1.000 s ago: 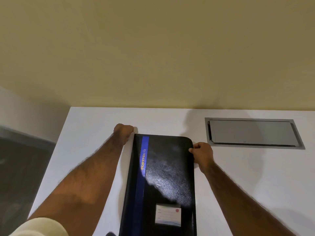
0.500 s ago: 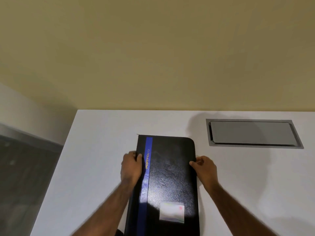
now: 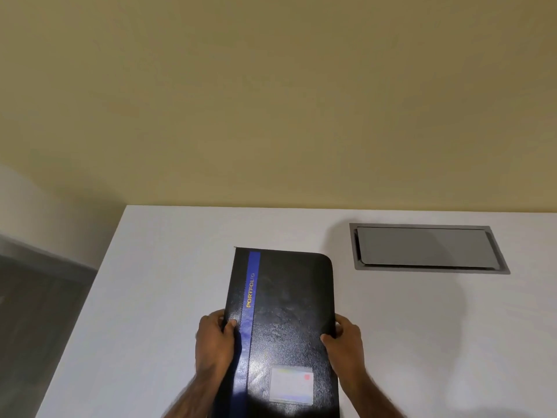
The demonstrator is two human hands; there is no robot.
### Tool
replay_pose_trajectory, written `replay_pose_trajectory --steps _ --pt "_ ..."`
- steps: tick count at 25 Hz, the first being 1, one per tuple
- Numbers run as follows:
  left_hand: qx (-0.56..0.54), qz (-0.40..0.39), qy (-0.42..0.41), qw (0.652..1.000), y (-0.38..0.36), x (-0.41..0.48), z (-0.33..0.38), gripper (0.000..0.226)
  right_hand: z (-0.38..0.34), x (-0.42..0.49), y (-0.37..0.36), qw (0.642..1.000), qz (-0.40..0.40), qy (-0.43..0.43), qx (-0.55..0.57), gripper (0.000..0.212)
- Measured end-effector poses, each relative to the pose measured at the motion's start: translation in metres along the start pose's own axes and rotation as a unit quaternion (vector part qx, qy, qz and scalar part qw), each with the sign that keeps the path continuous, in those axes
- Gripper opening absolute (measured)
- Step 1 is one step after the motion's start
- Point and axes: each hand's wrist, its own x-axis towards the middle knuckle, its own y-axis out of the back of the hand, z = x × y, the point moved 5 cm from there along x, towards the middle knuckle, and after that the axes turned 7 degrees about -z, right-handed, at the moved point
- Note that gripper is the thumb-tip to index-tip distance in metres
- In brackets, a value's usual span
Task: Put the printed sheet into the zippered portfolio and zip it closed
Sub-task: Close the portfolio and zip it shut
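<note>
both hands (image 3: 215, 342) slid nearer along portfolio (image 3: 286, 312) edges, seemingly gripping

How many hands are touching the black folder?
2. The left hand grips the folder's left edge, and the right hand grips its right edge.

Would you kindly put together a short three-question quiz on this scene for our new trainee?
1. True or false: the portfolio lies closed on the white table.
2. Which hand has its grip on the edge nearest the blue stripe? A) left hand B) right hand C) neither
3. Fill in: the grey hatch set into the table lies to the ____ of the portfolio, from the person's side.

Key
1. True; no printed sheet is in view.
2. A
3. right
</note>
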Motion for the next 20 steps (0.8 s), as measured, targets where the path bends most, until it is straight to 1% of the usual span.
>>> replay_pose_trajectory --steps 4,8,12,15,20 --pt "-0.023 -0.002 -0.017 1.0 -0.006 0.007 0.023 0.018 -0.01 0.01 0.022 0.999 0.034 0.005 0.033 0.044" --pt "-0.046 0.006 -0.036 0.998 -0.014 0.021 0.061 0.017 -0.037 0.033 0.049 0.998 0.053 0.027 0.027 0.045" --pt "-0.053 0.012 -0.027 0.998 -0.024 0.04 0.088 0.017 -0.06 0.063 0.068 0.996 0.072 0.041 0.024 0.043" --pt "-0.049 0.011 -0.014 0.999 -0.031 0.054 0.095 0.02 -0.067 0.082 0.07 0.997 0.066 0.039 0.019 0.043" --pt "-0.041 0.005 -0.006 0.999 -0.039 0.067 0.101 0.024 -0.068 0.107 0.069 0.999 0.041 0.032 0.009 0.036"
